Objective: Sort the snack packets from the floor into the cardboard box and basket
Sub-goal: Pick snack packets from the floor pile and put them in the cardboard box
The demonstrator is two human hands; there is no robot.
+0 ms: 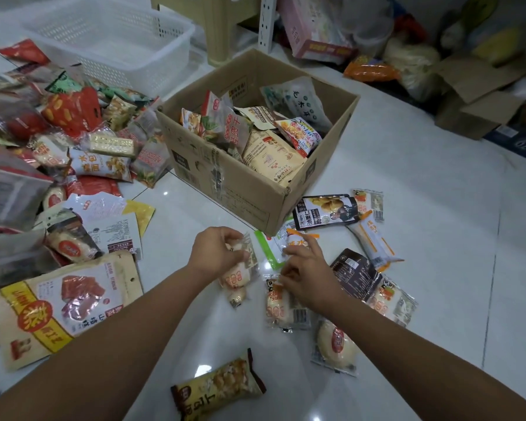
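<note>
Near the front corner of the box, left hand grips a bun packet. Right hand is curled over a second packet; hold unclear. Advice: pinch its seam firmly, then lift both clear over the rim. Basket sits behind the box.

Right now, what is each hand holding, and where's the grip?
Left hand grips a clear bun packet by its top end. Right hand has fingers at the top edge of a second bun packet on the floor; grip cannot be told.
</note>
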